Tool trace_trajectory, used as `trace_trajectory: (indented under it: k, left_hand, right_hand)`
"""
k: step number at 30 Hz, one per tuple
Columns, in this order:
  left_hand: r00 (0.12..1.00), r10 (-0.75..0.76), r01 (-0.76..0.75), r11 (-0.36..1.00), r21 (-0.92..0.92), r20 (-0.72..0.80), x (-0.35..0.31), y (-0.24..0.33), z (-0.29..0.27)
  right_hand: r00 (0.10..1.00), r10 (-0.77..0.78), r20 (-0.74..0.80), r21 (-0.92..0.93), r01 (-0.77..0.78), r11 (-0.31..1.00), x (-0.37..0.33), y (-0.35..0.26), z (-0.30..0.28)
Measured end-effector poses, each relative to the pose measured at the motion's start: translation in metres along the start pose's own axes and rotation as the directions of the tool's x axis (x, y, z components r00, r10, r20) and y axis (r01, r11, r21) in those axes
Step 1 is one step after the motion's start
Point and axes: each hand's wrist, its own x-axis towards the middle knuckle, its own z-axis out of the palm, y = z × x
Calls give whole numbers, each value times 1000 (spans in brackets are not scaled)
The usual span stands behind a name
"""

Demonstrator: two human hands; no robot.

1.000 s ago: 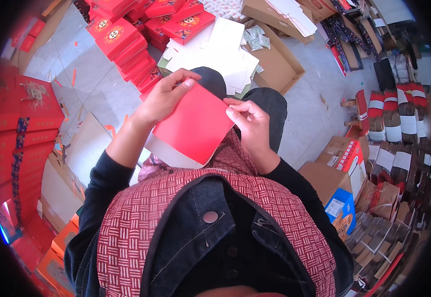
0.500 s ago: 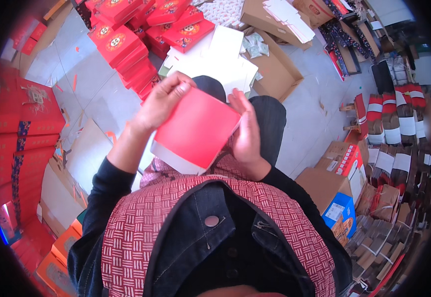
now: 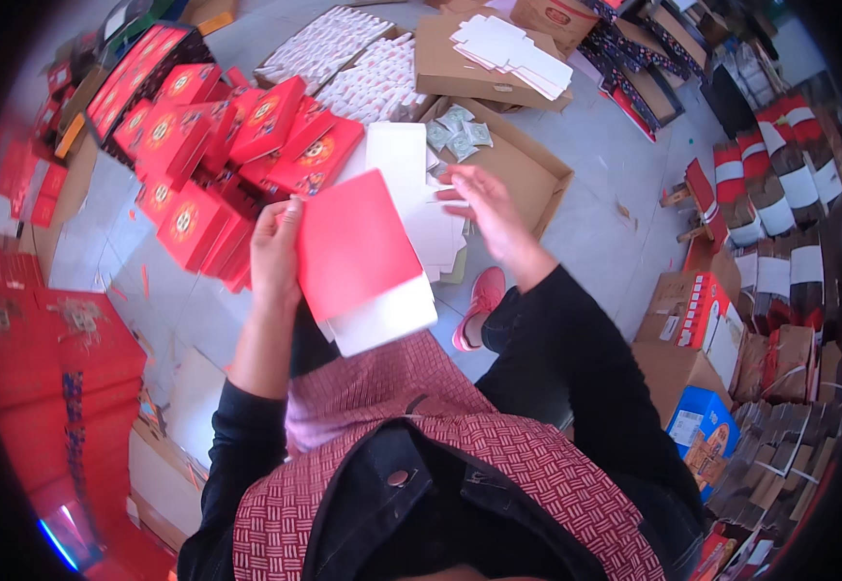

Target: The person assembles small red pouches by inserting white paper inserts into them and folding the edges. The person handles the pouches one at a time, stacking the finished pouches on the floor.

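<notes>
My left hand [image 3: 276, 247] grips a red and white cardboard box [image 3: 355, 247] by its left edge, thumb on top. The box's plain red face is turned up, and white card [image 3: 387, 315] sticks out along its lower and right sides. My right hand [image 3: 494, 213] is away from the box, its fingers stretched leftward at the edge of a pile of white card pieces [image 3: 399, 160]. Whether the fingertips touch the pile I cannot tell. Just beyond it, small pale green packets [image 3: 460, 131] lie in a shallow brown carton [image 3: 537, 179].
Stacked red boxes with round emblems [image 3: 189, 223] stand at the far left. Behind the pile are trays of small white items [image 3: 373, 82] and a brown carton [image 3: 494, 73] topped with white card. Large red boxes [image 3: 92, 358] line the left; bundled cardboard [image 3: 779, 455] lines the right.
My right hand has let go of the box and moved out to the white card pile. My left hand keeps hold of the box, now more upright. My view has shifted, showing more floor ahead.
</notes>
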Motion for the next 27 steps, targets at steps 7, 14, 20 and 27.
trace_trajectory:
  k: [7, 14, 20, 27]
  left_hand:
    - [966, -243, 239, 970, -49, -85, 82, -32, 14]
    - [910, -412, 412, 911, -15, -51, 89, -32, 31]
    - [921, -386, 385, 922, -34, -44, 78, -25, 30]
    - [963, -268, 263, 941, -212, 3, 52, -18, 44]
  right_hand:
    - [902, 256, -347, -768, -430, 475, 135, 132, -196]
    - [962, 124, -244, -939, -266, 217, 195, 270, -219]
    - [854, 495, -159, -952, -266, 152, 219, 272, -213]
    - [930, 367, -20, -810, -230, 539, 249, 142, -204]
